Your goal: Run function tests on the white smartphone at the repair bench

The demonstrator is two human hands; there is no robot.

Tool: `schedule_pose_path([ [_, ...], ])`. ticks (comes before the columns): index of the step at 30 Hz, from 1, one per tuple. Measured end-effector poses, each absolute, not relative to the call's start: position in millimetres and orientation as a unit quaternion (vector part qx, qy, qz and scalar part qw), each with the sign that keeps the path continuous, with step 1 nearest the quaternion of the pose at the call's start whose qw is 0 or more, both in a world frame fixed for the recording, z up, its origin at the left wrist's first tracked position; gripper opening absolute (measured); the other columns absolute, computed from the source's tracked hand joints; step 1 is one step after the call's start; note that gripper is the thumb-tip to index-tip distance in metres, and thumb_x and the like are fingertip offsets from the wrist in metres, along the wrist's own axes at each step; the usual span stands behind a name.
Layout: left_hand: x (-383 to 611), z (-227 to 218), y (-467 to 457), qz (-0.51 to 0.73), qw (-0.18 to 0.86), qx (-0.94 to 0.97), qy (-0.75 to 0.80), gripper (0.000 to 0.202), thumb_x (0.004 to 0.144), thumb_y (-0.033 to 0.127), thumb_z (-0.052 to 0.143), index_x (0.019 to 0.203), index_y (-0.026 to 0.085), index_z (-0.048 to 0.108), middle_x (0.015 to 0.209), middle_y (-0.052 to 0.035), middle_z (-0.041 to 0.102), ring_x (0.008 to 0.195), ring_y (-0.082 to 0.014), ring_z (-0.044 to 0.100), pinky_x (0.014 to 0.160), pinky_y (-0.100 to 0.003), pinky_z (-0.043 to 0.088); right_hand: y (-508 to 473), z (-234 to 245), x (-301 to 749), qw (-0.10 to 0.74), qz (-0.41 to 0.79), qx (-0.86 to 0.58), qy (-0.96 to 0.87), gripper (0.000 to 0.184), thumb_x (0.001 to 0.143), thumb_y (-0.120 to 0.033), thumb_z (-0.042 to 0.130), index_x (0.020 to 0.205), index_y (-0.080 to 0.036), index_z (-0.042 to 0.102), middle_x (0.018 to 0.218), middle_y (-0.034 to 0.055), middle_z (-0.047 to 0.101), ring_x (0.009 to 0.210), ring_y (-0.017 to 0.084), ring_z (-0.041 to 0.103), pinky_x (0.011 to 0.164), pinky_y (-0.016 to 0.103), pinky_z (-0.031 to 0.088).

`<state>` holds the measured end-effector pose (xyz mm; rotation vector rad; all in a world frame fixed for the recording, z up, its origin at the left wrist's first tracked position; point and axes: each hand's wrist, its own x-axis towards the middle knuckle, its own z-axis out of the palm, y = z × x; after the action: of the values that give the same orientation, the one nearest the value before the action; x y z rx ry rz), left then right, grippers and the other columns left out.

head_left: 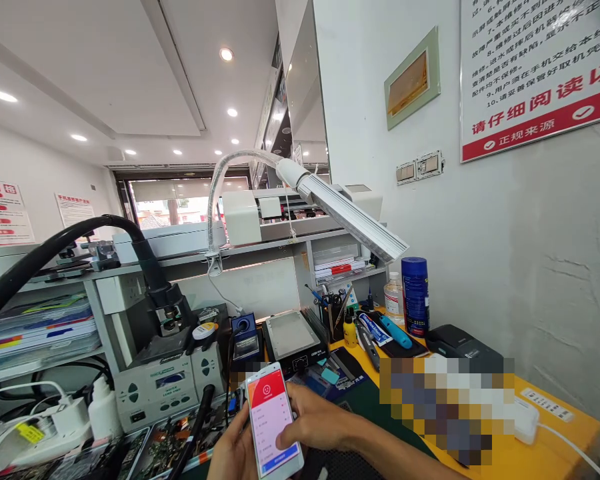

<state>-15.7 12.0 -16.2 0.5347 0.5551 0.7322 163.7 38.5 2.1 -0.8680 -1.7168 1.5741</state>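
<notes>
A white smartphone (267,427) is held upright and slightly tilted at the bottom centre, its lit screen showing a red top, a list and a blue bar below. My left hand (234,445) wraps the phone's left edge from behind. On the other side, my right hand (316,419) grips the right edge, its thumb lying over the lower part of the screen. Its other fingers are partly hidden behind the phone. Beneath the hands lies a dark work mat (405,433).
A grey rework station (165,393) and trays of circuit boards (173,433) stand left. Behind the phone is a flat heating plate (293,337). A lamp (355,213) arches overhead. A blue spray can (415,297), yellow bottle (350,330) and white charger (524,421) sit to the right.
</notes>
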Motion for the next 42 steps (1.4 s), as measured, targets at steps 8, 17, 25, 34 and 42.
schedule_pose_path([
  [8,-15,-10,6,0.372,0.865,0.239,0.239,0.067,0.091,0.050,0.053,0.146,0.012,0.045,0.107,-0.0203,0.073,0.091,-0.0381,0.072,0.078,-0.048,0.054,37,4,163,0.326,0.604,-0.327,-0.650,0.061,0.054,-0.011,0.075,0.113,-0.017,0.061,0.101,0.0047,0.073,0.100,0.027,0.067,0.081,0.034,0.052],
  [17,-15,-10,5,0.374,0.864,0.239,0.238,0.069,0.091,0.050,0.051,0.146,0.011,0.044,0.106,-0.0220,0.073,0.082,-0.0377,0.073,0.070,-0.048,0.055,41,-1,163,0.326,0.605,-0.327,-0.649,0.061,0.053,-0.011,0.076,0.113,-0.018,0.061,0.100,0.0037,0.073,0.099,0.027,0.067,0.080,0.034,0.053],
  [25,-12,-14,11,0.366,0.844,0.265,0.289,0.069,0.090,0.050,0.055,0.145,0.011,0.045,0.093,-0.0200,0.074,0.079,-0.0392,0.072,0.066,-0.047,0.055,40,1,162,0.325,0.610,-0.312,-0.652,0.058,0.054,-0.011,0.076,0.110,-0.018,0.062,0.099,0.0030,0.074,0.098,0.025,0.068,0.083,0.035,0.052],
  [34,-14,-10,4,0.374,0.861,0.245,0.243,0.069,0.090,0.052,0.049,0.144,0.009,0.046,0.094,-0.0197,0.075,0.075,-0.0351,0.072,0.073,-0.046,0.054,38,3,164,0.321,0.600,-0.334,-0.653,0.061,0.055,-0.013,0.076,0.114,-0.019,0.061,0.103,0.0043,0.073,0.101,0.027,0.067,0.082,0.034,0.052],
  [42,-11,-27,20,0.370,0.843,0.256,0.297,0.070,0.090,0.054,0.051,0.145,0.012,0.045,0.085,-0.0172,0.074,0.069,-0.0339,0.071,0.064,-0.043,0.053,36,5,163,0.330,0.606,-0.309,-0.655,0.057,0.055,-0.010,0.073,0.110,-0.019,0.063,0.095,0.0017,0.073,0.092,0.023,0.067,0.082,0.034,0.052],
])
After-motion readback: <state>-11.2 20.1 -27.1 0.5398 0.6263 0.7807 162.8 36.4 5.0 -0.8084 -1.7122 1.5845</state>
